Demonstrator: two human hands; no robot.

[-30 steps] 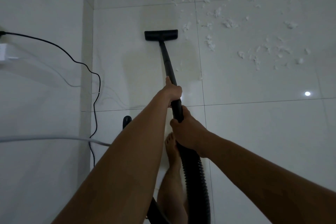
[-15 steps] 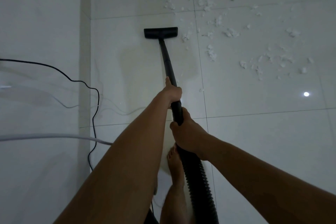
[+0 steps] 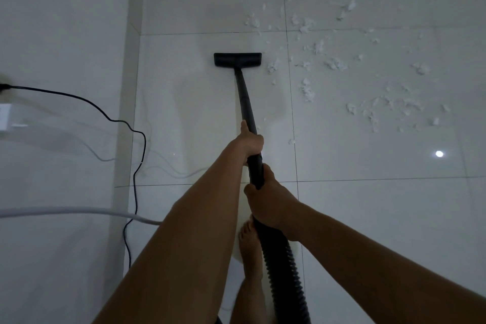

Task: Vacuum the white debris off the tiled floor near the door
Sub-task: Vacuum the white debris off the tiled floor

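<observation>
A black vacuum wand (image 3: pixel 245 98) runs from my hands up to its flat floor head (image 3: pixel 237 59), which lies on the white tiled floor (image 3: pixel 368 218). My left hand (image 3: pixel 251 142) grips the wand higher up. My right hand (image 3: pixel 271 204) grips it lower, where the ribbed hose (image 3: pixel 285 268) begins. Several scraps of white debris (image 3: pixel 334 63) are scattered to the right of the head and beyond it, the nearest scrap (image 3: pixel 273 67) just off the head's right end.
A white wall (image 3: pixel 60 34) with a skirting strip (image 3: pixel 128 87) stands on the left. A black power cord (image 3: pixel 136 171) hangs from the wall down to the floor. A pale cable (image 3: pixel 79 210) crosses at left. My bare foot (image 3: pixel 251 252) stands beside the hose.
The view tilted, so the floor head and debris now sit lower in the frame. The head lies closer to the tile joint's debris. Both hands kept their grip on the wand.
</observation>
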